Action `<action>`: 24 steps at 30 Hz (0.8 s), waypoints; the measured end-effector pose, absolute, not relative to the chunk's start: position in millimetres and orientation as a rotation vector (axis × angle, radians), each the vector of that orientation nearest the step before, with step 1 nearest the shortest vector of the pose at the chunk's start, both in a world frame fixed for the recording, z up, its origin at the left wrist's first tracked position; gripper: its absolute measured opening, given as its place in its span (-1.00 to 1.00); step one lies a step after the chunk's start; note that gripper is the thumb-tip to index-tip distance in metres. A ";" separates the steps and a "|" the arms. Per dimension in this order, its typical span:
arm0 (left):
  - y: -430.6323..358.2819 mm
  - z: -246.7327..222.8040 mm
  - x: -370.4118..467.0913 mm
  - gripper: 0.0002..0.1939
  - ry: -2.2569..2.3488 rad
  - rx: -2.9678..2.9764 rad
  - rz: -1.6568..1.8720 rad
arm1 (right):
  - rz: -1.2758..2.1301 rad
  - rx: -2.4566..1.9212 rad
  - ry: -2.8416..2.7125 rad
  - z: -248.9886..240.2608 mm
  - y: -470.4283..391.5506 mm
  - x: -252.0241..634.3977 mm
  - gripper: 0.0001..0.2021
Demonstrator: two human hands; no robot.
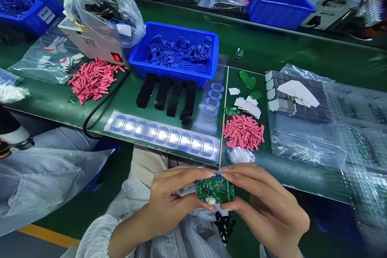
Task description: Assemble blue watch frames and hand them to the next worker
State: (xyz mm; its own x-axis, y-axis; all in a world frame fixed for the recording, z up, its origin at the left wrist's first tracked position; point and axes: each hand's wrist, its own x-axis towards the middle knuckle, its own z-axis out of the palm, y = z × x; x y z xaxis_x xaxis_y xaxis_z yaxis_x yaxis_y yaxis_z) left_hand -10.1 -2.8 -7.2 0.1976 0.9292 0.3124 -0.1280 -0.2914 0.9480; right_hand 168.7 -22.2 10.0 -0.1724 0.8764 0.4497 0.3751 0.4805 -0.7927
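A small green circuit board (216, 190) with a white connector on its lower edge is held up over my lap, near the table's front edge. Bits of blue show along its rim. My left hand (172, 193) pinches its left side between thumb and fingers. On the other side my right hand (269, 201) grips it the same way, fingertips on the top edge and thumb below. The back of the board is hidden from me. Just beyond the hands lie a heap of pink strips (244, 132) and a clear plastic sheet with blue-rimmed oval stickers (163, 135).
Behind the stickers stand black stacks (165, 92) and a blue bin (137, 58) of blue plastic frames. To the right, grey pieces (305, 96) lie on plastic bags. More pink strips (93, 78) and a black cable (104, 98) are at left. A co-worker's sleeve (45, 181) is close on the left.
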 end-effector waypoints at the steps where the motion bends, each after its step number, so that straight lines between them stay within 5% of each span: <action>1: -2.9 -7.8 -10.4 -0.54 0.801 1.445 1.284 | 0.663 -1.062 -1.747 9.2 -22.7 168.5 -0.59; 13: 13.2 -4.3 -16.3 -0.66 0.752 1.629 1.249 | 0.656 -1.056 -1.889 14.4 -10.6 177.2 -0.67; 20: 23.4 -22.1 -21.0 -0.60 0.649 1.855 1.224 | 0.616 -0.789 -1.953 10.1 9.4 177.2 -0.65; 24: 42.1 -42.1 -51.7 -0.49 0.836 2.163 1.243 | 0.554 -1.075 -1.952 9.3 38.7 198.1 -0.71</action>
